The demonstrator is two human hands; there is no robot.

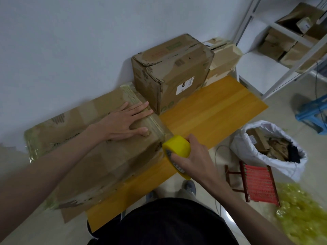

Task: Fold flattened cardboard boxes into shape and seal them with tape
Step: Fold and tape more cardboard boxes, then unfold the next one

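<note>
Left hand [126, 119] flat on the box [99, 147] – pins the flaps (fingers straight). Right hand [190, 156] clenches the yellow tape dispenser [177, 149] at the box's end – taping the seam, likely.

Two bare forearms are being extended forward from the bottom of the view. The left hand [123, 121] is being pressed palm down, fingers straight and slightly spread, thumb held apart on the near side. The right hand [189, 156] is being held lower and to the right, its fingers curled in a grip, knuckles turned up, the wrist bent slightly inward.
</note>
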